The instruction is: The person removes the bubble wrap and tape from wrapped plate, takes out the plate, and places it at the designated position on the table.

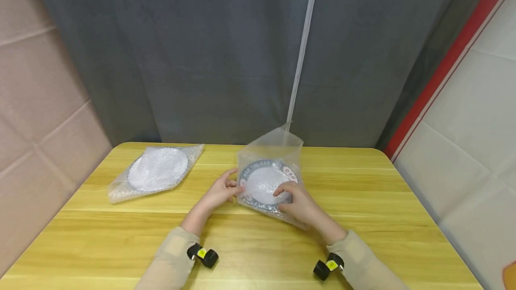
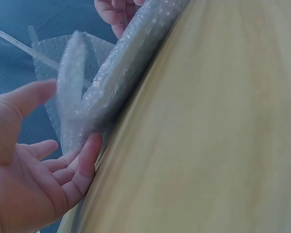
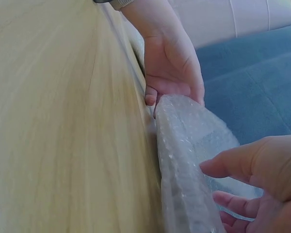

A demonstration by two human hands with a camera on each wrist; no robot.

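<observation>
Across the tabletop [image 1: 113, 245], the bubble-wrapped plate [image 1: 263, 183] between left hand [image 1: 219, 191] and right hand [image 1: 298, 202], both with fingers apart, could skid if pushed unevenly.

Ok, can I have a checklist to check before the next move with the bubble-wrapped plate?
1. Plate inside the bubble wrap: ok, it shows through.
2. Wrap folded down at the far end: not ok, it sticks out past the plate toward the curtain.
3. Both hands beside the plate: ok, left hand at its left edge, right hand at its right.
4. Firm grip: cannot tell.
5. Plate free of cracks: cannot tell, the wrap blurs it.
6. Other wrapped bundle out of the way: ok, it lies apart on the left.
</observation>
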